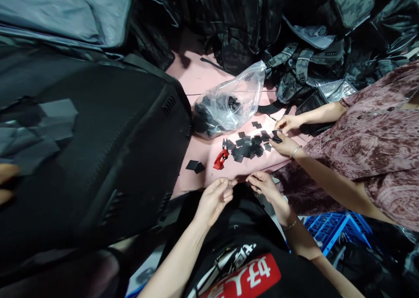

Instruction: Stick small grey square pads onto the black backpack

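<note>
At the near edge of the pink table covering (199, 81), my left hand (214, 198) has its thumb and forefinger pinched together; what they hold, if anything, cannot be made out. Just to its right, my right hand (266, 188) is closed too, with a small dark thing at its fingertips that is too small to name. Beyond my hands lies a loose heap of black square patches (248, 147). Red-handled snips (221, 158) lie at the heap's left side. A few more black patches (195, 165) rest nearer the large black bag.
A clear plastic bag (242, 92) with black pieces stands behind the heap. A co-worker's hands (284, 136) handle dark patches at right. A big black bag (140, 114) fills the left. Camouflage backpacks (242, 27) line the back; a blue crate (337, 230) sits low right.
</note>
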`<act>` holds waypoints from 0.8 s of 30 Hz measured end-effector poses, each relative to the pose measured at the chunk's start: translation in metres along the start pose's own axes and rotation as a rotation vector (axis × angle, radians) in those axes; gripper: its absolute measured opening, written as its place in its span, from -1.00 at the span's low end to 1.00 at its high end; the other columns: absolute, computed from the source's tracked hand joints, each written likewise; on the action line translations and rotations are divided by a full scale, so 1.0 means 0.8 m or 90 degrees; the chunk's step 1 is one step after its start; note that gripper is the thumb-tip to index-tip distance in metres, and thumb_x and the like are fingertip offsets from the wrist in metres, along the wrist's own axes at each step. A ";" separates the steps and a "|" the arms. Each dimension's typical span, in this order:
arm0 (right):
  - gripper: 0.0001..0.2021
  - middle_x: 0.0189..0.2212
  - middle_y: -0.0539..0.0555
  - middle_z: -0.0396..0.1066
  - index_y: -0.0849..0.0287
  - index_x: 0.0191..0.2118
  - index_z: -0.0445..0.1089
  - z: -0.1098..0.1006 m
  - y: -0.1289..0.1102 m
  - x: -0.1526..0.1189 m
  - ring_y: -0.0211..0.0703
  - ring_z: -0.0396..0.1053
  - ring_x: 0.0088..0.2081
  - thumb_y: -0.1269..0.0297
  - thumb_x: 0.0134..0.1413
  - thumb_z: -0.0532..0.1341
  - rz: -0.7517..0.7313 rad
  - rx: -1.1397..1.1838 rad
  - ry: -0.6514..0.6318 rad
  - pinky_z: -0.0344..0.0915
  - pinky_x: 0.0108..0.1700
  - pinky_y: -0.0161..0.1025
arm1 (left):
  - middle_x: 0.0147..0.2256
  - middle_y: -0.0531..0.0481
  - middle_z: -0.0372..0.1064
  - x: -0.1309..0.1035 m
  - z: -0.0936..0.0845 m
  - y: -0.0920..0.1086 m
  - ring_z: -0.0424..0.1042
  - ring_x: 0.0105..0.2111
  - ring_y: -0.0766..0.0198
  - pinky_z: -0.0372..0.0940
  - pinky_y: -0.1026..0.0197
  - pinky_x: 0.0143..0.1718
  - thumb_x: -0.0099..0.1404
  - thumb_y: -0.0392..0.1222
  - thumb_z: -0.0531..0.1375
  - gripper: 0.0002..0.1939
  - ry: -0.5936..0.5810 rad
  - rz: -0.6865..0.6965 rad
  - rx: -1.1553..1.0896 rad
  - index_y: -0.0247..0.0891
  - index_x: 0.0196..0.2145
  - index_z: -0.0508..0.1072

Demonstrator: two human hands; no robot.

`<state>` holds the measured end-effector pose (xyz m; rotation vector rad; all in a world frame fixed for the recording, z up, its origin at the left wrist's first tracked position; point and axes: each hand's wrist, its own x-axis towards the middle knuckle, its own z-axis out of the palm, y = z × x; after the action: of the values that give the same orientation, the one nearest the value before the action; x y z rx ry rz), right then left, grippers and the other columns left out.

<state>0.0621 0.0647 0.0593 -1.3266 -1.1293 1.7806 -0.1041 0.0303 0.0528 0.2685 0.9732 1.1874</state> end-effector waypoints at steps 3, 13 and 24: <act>-0.69 -0.68 -0.11 0.16 0.24 -0.46 0.40 0.010 0.004 0.013 -0.46 0.02 -0.69 0.04 -0.17 0.26 -0.037 -0.039 0.049 -0.10 -0.66 -0.45 | -0.53 0.04 0.29 -0.007 -0.003 -0.004 -0.02 -0.67 0.56 -0.10 0.42 -0.67 -0.06 -0.14 0.36 -0.67 -0.017 -0.005 0.027 -0.35 -0.35 0.42; -0.65 -0.58 -0.02 0.31 0.22 -0.37 0.41 0.011 0.013 0.010 -0.40 0.12 -0.65 -0.02 -0.02 0.17 -0.125 -0.053 0.083 0.05 -0.61 -0.40 | -0.64 0.12 0.20 0.015 0.023 -0.007 0.11 -0.61 0.41 0.03 0.32 -0.56 0.01 0.04 0.25 -0.68 0.038 0.141 0.423 -0.32 -0.57 0.40; -0.62 -0.72 -0.14 0.12 0.23 -0.22 0.29 -0.021 0.026 -0.007 -0.39 0.03 -0.70 -0.03 0.07 0.09 -0.133 0.036 0.231 -0.09 -0.67 -0.43 | -0.60 0.06 0.33 0.079 0.052 -0.017 0.27 -0.56 0.32 0.17 0.29 -0.45 0.07 -0.03 0.16 -0.76 0.025 0.212 0.515 -0.28 -0.53 0.41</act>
<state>0.0794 0.0554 0.0409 -1.3747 -0.9672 1.3463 -0.0610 0.0922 0.0371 1.0844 1.4528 1.0396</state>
